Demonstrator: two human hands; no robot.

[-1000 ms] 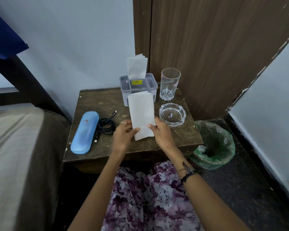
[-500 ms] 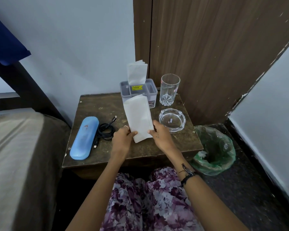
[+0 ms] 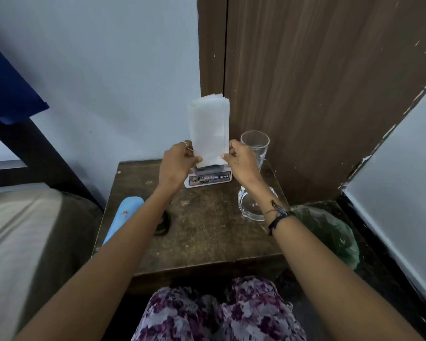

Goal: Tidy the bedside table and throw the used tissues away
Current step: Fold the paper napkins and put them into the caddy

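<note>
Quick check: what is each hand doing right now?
Left hand: pinches the left edge of the tissues over the tissue box.
Right hand: pinches their right edge.

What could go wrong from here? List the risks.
1. The right hand works right beside the tall clear drinking glass; a nudge might topple it.
2. The folded white tissue, pinched by both hands, may crumple entering the grey tissue box.

Forearm hides most of blue case [image 3: 123, 217] and cable [image 3: 164, 223]
</note>
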